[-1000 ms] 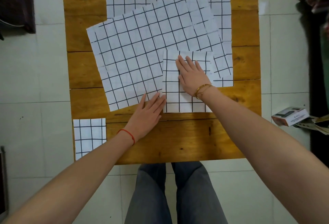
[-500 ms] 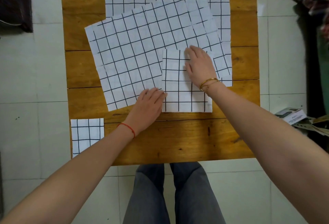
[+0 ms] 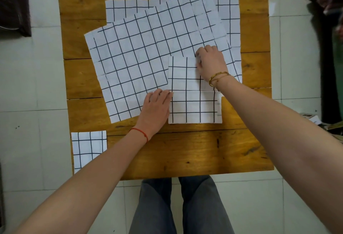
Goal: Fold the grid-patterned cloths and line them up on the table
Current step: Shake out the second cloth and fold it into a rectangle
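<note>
Head view, looking straight down: I am partway through folding the second cloth. The half-folded cloth (image 3: 193, 92) lies as a tall rectangle at the near middle of the wooden table (image 3: 185, 150), its far part resting on the spread cloth (image 3: 137, 61), which itself overlaps another flat cloth (image 3: 230, 20) behind it. My right hand (image 3: 210, 62) sits at the far right corner of the rectangle with its fingers curled onto the edge; they seem to pinch the corner, though the fingertips are tucked under and I cannot be sure. My left hand (image 3: 156, 106) is at the rectangle's left edge, about halfway down, its curled fingers touching that edge; whether they grip it or only steady it I cannot tell.

One finished square (image 3: 89, 148) already lies at the near left corner of the table, half hidden by my left forearm.

My reading is that the next move is to bring the far edge toward me, down onto the near edge, halving the rectangle into a square like the finished one. That calls for keeping the left edges flush, creasing the fold flat, and not dragging the spread cloth along underneath.
</note>
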